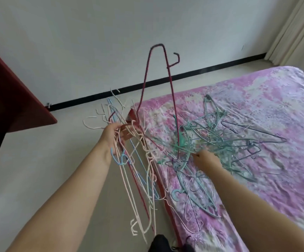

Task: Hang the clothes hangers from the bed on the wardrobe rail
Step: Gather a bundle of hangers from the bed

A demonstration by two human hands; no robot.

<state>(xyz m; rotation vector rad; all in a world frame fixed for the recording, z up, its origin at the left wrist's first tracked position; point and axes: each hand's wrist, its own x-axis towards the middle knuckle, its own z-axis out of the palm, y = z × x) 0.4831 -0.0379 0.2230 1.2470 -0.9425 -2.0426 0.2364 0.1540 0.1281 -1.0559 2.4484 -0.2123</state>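
Your left hand (pixel 114 133) has its grip closed round a bundle of thin wire hangers (pixel 138 170), pale pink, blue and red, held just off the near-left edge of the bed (pixel 256 99); their hooks fan out beyond your fingers and their long bodies trail down beside the bed edge toward the floor (pixel 47 151). Your right hand (pixel 206 159) reaches into the pile of teal and grey hangers (pixel 211 142) lying tangled on the bed; it is blurred, so you cannot tell whether its grip has closed on anything. A dark red hanger (pixel 156 79) stands up out of that pile, tall against the wall (pixel 111 33), hook at the top right. Left of the bed, well apart, is a reddish-brown wardrobe (pixel 11 99). Behind the far-right corner of the bed hangs a cream curtain (pixel 293 30).
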